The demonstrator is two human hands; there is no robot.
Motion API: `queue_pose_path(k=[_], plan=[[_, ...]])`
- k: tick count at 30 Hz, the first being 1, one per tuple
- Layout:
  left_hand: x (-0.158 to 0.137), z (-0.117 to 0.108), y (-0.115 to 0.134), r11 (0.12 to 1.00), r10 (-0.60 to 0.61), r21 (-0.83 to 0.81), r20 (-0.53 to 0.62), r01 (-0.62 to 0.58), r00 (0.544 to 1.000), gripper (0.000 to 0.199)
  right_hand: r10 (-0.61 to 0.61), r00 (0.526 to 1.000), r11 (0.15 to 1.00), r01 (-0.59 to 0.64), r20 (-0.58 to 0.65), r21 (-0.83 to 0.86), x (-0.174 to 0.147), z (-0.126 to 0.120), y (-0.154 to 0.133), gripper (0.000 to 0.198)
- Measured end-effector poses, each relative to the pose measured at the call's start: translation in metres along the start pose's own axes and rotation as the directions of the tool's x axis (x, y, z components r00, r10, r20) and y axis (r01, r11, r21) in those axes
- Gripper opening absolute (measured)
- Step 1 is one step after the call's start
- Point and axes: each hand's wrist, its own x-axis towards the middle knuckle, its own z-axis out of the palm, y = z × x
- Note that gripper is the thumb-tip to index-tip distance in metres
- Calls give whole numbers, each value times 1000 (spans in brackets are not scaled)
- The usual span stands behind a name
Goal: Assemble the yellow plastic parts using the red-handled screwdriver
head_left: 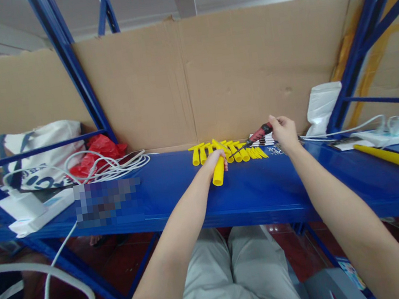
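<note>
My left hand (pixel 216 161) is closed round a yellow plastic tube-shaped piece (pixel 218 176), its open round end facing me. In my right hand (pixel 283 129) is a red-and-black screwdriver (pixel 258 135), gripped by the end of its handle. The thin shaft slants down to the left, and its tip is close to the yellow piece; whether they touch I cannot tell. Behind my left hand, several similar yellow pieces (pixel 195 157) stand in a row. Small flat yellow parts (pixel 258 153) lie at the right end of that row, beside scattered tiny metallic bits (pixel 276 150).
The blue shelf (pixel 176 196) is backed by cardboard (pixel 133 89). On the left are white cables (pixel 113 166), a red plastic bag (pixel 102 150), a cloth bag (pixel 48 154) and a power strip (pixel 46 211). A white pouch (pixel 322 108) and a long yellow piece (pixel 392 157) are on the right.
</note>
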Motion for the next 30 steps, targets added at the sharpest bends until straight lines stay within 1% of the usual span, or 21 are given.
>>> queue_pose_path(k=[3,7,9,12,16,20,23,25,30], plan=[[0,0,-1,1000,13,21,11,-13,1000,14,57,986,998,-51,-155,44,1,-1,2,60],[-2,1,0,999,6,38,16,-7,1000,11,90,968,995,-77,-233,66,-6,-4,-8,53],[-4,2,1,999,8,33,23,-9,1000,9,108,962,993,-90,-251,82,-8,-5,-13,49],[-7,3,3,999,6,37,31,-7,1000,12,116,960,991,-96,-254,89,-9,-5,-15,49],[-9,4,5,999,-3,40,45,1,999,17,101,969,994,-88,-225,68,-4,-2,-6,56],[-7,3,4,1000,-2,29,48,1,999,15,76,977,993,-55,-202,105,-1,-1,2,59],[-5,2,3,999,-3,33,53,1,999,13,108,965,989,-79,-241,124,0,0,1,55],[-4,1,4,999,-1,35,64,-1,998,11,109,953,986,-69,-283,149,0,1,0,51],[-2,0,5,998,-26,62,86,20,996,11,43,924,965,60,-379,257,2,4,3,46]])
